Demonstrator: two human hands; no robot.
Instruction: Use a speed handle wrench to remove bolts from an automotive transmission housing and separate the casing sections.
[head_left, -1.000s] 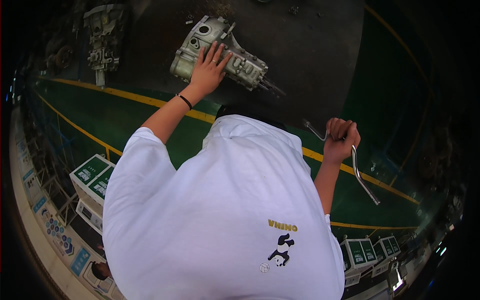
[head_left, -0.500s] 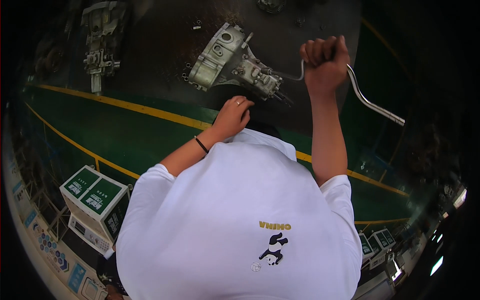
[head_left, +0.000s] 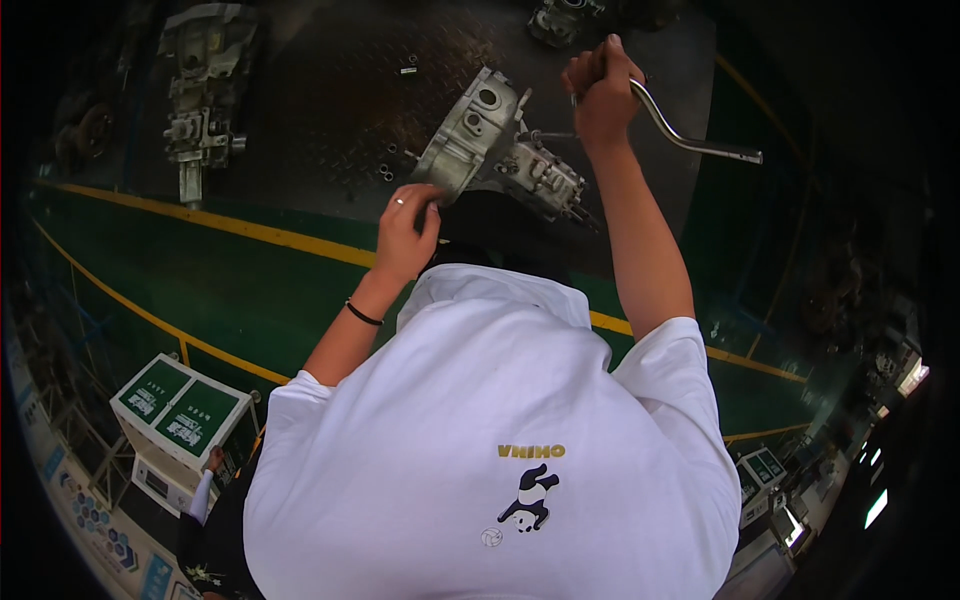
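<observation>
A grey metal gearbox housing [head_left: 460, 140] lies on the dark workbench, its wide bell end to the left and its narrower section pointing lower right. My left hand [head_left: 406, 235], with a ring on one finger, has its fingers curled at the lower edge of the bell end. Over the bench to the right, my right hand [head_left: 606, 100] is wrapped round the cranked middle of a speed brace [head_left: 690, 143]. The brace's bent, shiny end sticks out to the right. Its thin shaft runs left toward the narrower section; the exact tip contact is hard to make out.
Another gearbox housing [head_left: 205, 110] stands at the bench's far left, and a metal part [head_left: 560, 22] at the back. Small nuts or bolts [head_left: 386, 172] lie beside the bell end. Yellow lines cross the green floor. Lower left, a person's arm [head_left: 203, 490] shows beside a white-and-green cabinet [head_left: 180, 410].
My left hand has moved left, from below the housing to the bell end's lower edge. My right hand has swung the speed brace up and left. The whole view has shifted slightly.
</observation>
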